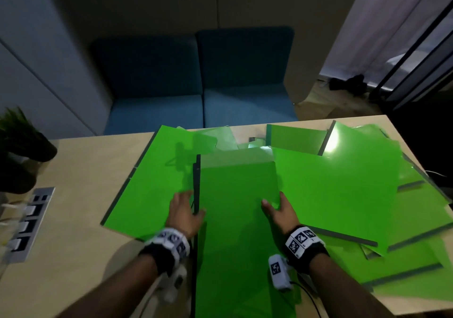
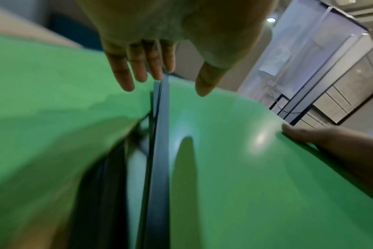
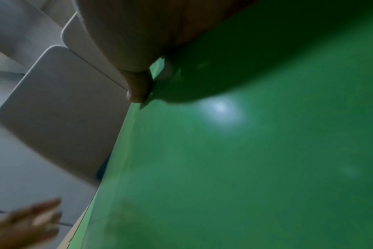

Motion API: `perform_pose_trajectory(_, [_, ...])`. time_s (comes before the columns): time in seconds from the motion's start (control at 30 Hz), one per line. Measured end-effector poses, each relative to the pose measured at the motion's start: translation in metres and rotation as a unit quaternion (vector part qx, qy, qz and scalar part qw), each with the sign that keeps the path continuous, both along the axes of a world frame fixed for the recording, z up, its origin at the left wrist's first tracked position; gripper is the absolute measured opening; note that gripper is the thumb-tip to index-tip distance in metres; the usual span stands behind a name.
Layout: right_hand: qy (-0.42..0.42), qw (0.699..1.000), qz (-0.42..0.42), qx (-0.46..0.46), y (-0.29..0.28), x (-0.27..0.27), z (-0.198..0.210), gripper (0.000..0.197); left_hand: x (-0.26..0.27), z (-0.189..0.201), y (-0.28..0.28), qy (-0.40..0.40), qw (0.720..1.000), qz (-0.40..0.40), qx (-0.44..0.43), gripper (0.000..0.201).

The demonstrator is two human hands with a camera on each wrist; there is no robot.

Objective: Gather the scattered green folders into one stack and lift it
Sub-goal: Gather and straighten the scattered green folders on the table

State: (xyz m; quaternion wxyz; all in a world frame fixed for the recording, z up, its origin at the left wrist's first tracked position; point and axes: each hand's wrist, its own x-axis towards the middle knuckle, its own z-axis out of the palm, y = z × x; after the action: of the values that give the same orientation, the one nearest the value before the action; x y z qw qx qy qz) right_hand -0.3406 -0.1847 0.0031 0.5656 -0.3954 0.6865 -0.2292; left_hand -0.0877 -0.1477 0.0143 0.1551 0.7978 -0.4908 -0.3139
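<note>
1. Two hands flank the centre folder (image 1: pixel 237 219): left hand (image 1: pixel 183 213) at its dark spine, fingers straight, thumb over the edge; right hand (image 1: pixel 279 211) pinches its right edge.
2. Centre folder lies on the table (image 1: pixel 81 195); other green folders (image 1: pixel 343 190) fan out left, right and behind it.
3. Judgement: square the spines first, slide the rest under, press evenly since the slick covers may slip.
</note>
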Motion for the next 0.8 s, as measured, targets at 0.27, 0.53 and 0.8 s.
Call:
perform_pose_trajectory(0.27, [-0.075,0.997,-0.017,0.014,0.003,0.003,-0.001,0.081,-0.047,0.056,-0.163,-0.087,0.973,-0.21,-0.047,0.069])
perform_pose_trajectory(0.53, [-0.009,1.0,-0.009,-0.013,-0.014,0.004,0.001,0.074,-0.116,0.024,-0.17,-0.109,0.952,-0.279,0.067,0.084])
perform_pose_trajectory(0.8, [-0.065,0.996,-0.065,0.01,-0.016,-0.002,-0.009,0.086,-0.098,0.027,-0.15,-0.004,0.95,-0.305,0.06,0.076])
